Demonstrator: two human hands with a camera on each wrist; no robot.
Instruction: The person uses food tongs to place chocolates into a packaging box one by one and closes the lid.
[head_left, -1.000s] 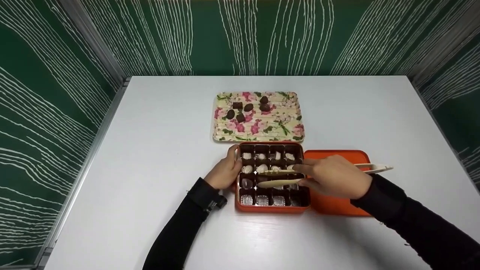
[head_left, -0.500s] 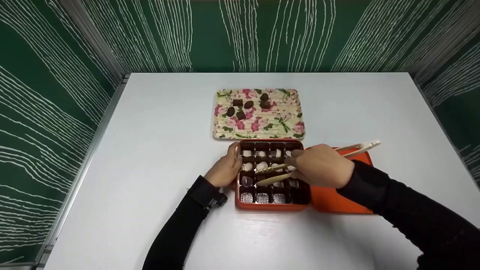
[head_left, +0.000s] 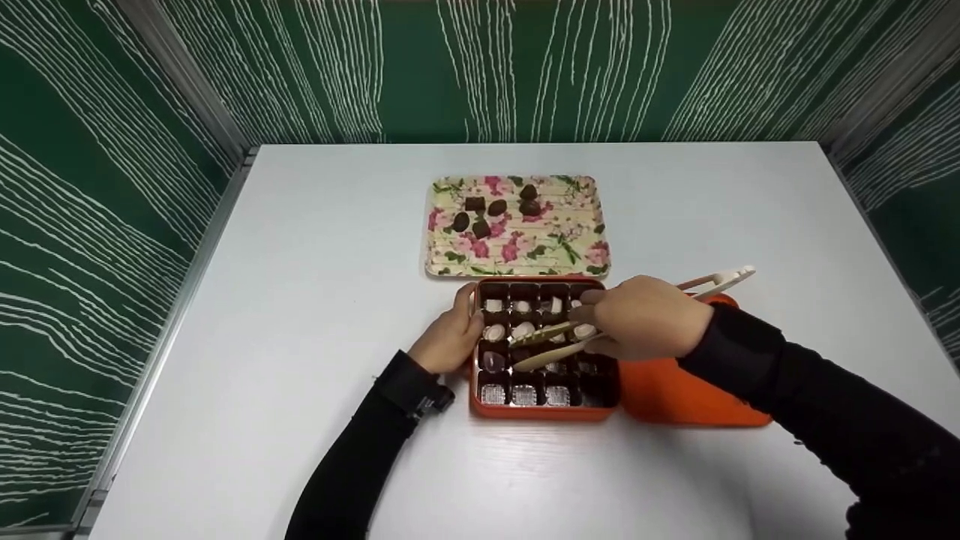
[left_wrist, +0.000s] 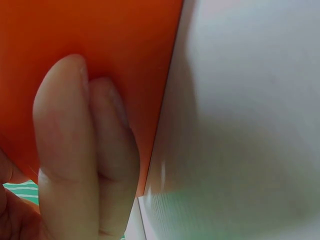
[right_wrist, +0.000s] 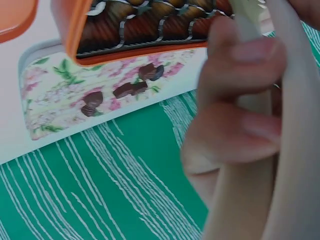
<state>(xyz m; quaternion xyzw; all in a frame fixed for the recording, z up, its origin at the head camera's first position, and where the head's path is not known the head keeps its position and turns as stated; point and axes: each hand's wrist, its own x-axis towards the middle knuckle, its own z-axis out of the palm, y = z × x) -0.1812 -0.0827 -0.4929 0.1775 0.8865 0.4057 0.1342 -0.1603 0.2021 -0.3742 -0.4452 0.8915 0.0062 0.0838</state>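
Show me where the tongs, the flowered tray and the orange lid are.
Tongs (head_left: 546, 358): head view, on the lower arm, toward its tip.
Flowered tray (head_left: 525, 238): head view, on a bare patch near its middle.
Orange lid (head_left: 686, 394): head view, on its flat surface.

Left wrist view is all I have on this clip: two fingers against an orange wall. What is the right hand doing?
Observer: In the head view, the right hand grips pale tongs, tips apart, reaching over the orange box.
Operator: Is that box open?
Observer: Yes, rows of dark compartments show from above.
Operator: Anything beyond it?
Observer: A floral tray past the box's far edge, with six dark pieces on it.
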